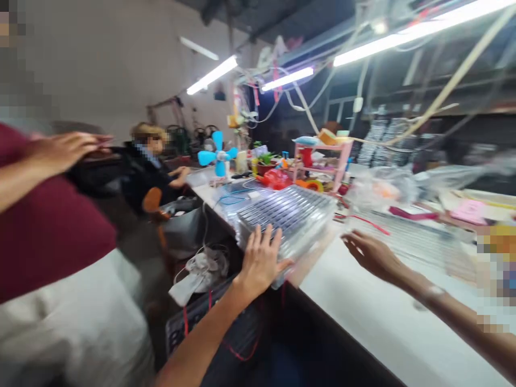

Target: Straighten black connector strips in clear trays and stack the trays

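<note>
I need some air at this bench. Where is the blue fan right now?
In the head view, the blue fan stands upper centre-left at the far end of the white table, beyond the stack of clear trays, beside the seated person.
</note>
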`<state>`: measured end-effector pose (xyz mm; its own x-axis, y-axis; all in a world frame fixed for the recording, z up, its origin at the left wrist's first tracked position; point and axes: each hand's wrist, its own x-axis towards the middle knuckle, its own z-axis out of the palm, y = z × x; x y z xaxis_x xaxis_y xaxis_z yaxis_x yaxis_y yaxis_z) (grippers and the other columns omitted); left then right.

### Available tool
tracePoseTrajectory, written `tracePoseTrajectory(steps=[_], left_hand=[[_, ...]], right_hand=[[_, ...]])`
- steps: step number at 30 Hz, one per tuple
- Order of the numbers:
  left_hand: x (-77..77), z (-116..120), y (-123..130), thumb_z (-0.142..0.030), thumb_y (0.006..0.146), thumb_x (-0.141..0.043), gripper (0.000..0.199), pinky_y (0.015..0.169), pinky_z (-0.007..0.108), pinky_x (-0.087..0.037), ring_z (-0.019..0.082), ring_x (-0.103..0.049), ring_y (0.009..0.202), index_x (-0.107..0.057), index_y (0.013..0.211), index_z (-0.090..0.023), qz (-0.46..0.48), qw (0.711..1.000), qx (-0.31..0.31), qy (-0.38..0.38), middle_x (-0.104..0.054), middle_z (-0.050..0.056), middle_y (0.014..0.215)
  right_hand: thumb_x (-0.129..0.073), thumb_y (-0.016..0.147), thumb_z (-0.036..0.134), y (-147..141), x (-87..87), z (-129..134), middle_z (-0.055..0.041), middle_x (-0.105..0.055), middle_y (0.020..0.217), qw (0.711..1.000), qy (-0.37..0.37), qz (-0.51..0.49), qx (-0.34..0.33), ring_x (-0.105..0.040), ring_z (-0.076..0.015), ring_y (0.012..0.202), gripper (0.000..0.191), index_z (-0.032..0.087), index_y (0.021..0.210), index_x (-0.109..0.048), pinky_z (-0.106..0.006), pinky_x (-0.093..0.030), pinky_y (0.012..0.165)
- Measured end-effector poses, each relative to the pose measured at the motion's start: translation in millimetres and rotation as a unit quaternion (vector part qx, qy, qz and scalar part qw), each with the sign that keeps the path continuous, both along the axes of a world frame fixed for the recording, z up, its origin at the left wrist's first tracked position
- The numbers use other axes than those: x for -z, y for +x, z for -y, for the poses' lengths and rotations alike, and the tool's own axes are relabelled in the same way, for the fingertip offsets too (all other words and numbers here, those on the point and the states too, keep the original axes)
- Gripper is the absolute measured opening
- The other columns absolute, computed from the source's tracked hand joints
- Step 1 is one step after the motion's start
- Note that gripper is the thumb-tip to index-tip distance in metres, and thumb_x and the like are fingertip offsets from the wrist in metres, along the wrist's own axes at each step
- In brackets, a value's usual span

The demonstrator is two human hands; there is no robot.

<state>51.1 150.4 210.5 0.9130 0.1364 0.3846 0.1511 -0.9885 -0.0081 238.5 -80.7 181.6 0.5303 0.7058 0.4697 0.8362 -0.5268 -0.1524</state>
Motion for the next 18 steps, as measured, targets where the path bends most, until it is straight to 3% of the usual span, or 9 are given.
tracePoseTrajectory(steps=[2, 4, 7, 9, 12, 15, 18], left_hand=[[5.3, -9, 1, -0.062, 0.074, -0.059, 0.08, 0.105, 0.053, -0.036, 0.041, -0.033, 0.133, -0.044, 0.137, -0.016, 0.026, 0.999, 0.023, 0.006, -0.041, 0.016, 0.143], [12.8, -23, 1, -0.065, 0.071, -0.059, 0.084, 0.105, 0.054, -0.036, 0.039, -0.032, 0.134, -0.041, 0.139, -0.018, 0.054, 0.996, 0.065, -0.003, -0.042, 0.013, 0.144], [25.1, -48, 4, -0.055, 0.084, -0.05, 0.067, 0.107, 0.049, -0.037, 0.03, -0.032, 0.136, -0.037, 0.141, -0.021, 0.09, 0.986, 0.127, -0.062, -0.041, 0.009, 0.144], [33.0, -65, 8, -0.035, 0.094, -0.037, 0.047, 0.111, 0.045, -0.034, 0.022, -0.028, 0.139, -0.038, 0.14, -0.024, 0.116, 0.979, 0.128, -0.11, -0.039, 0.005, 0.146], [43.0, -90, 14, -0.013, 0.092, -0.023, 0.05, 0.114, 0.044, -0.027, 0.02, -0.022, 0.141, -0.043, 0.138, -0.023, 0.148, 0.972, 0.09, -0.16, -0.029, 0.004, 0.152], [47.8, -115, 12, -0.02, 0.09, -0.032, 0.047, 0.113, 0.043, -0.029, 0.024, -0.027, 0.139, -0.048, 0.133, -0.017, 0.173, 0.961, 0.062, -0.205, -0.023, 0.008, 0.153], [45.8, -141, 5, -0.034, 0.086, -0.042, 0.047, 0.111, 0.042, -0.032, 0.026, -0.037, 0.134, -0.051, 0.129, -0.017, 0.19, 0.945, 0.066, -0.256, -0.03, 0.009, 0.151]], right_hand=[[-0.044, 0.089, 0.02, 23, -4.8, -6, -0.0117, -0.058, 0.106, 0.996, 0.014, -0.028, 0.089, -0.059, -0.021, 0.091, 0.028, 0.015, 0.111, -0.06, -0.033, -0.048, 0.08], [-0.04, 0.091, 0.02, 57, -11.6, -29, -0.0166, -0.055, 0.112, 0.982, 0.04, -0.053, 0.177, -0.056, -0.0236, 0.102, 0.033, 0.01, 0.12, -0.054, -0.036, -0.047, 0.087], [-0.045, 0.094, 0.027, 101, -21.5, -72, -0.0144, -0.052, 0.122, 0.968, 0.058, -0.085, 0.227, -0.052, -0.0244, 0.109, 0.035, 0.013, 0.126, -0.05, -0.043, -0.044, 0.092], [-0.049, 0.094, 0.034, 114, -25.0, -92, -0.0117, -0.054, 0.122, 0.967, 0.058, -0.104, 0.223, -0.053, -0.0238, 0.109, 0.035, 0.016, 0.124, -0.052, -0.045, -0.044, 0.093], [-0.049, 0.095, 0.034, 108, -22.7, -96, -0.0104, -0.058, 0.115, 0.972, 0.052, -0.12, 0.197, -0.055, -0.0224, 0.105, 0.03, 0.015, 0.116, -0.058, -0.045, -0.044, 0.092], [-0.042, 0.095, 0.021, 80, -15.9, -68, -0.0113, -0.062, 0.108, 0.982, 0.042, -0.111, 0.147, -0.058, -0.023, 0.101, 0.028, 0.013, 0.114, -0.061, -0.044, -0.045, 0.09], [-0.036, 0.086, 0.003, 51, -13.1, -29, -0.0081, -0.065, 0.107, 0.994, 0.024, -0.091, 0.055, -0.058, -0.0187, 0.099, 0.044, 0.016, 0.122, -0.058, -0.034, -0.046, 0.088]])
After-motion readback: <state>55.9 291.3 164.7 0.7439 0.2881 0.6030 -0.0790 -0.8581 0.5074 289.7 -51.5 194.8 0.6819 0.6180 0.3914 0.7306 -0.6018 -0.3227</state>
